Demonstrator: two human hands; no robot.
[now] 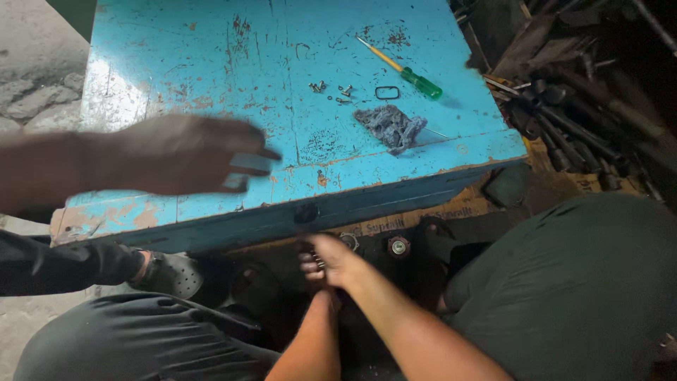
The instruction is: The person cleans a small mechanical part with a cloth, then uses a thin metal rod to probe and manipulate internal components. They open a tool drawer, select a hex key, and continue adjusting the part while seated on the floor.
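My right hand (337,259) reaches down below the front edge of the worn blue table (211,56). Its fingers are curled on a small metal part of a dark machine (395,264) between my knees. My left forearm comes up beside it. My left hand (315,293) is mostly hidden under the right wrist, so its grip is unclear. Round metal fittings (398,245) show on the machine just right of my fingers. A co-worker's blurred hand (180,155) hovers over the table's left front, pinching a small grey piece (248,164).
On the table lie a green-handled screwdriver (416,79), several small screws (331,90), a black ring (386,92) and a grey rag (390,127). A heap of dark metal rods and tools (578,120) fills the right. The co-worker's black sleeve (56,264) is at the left.
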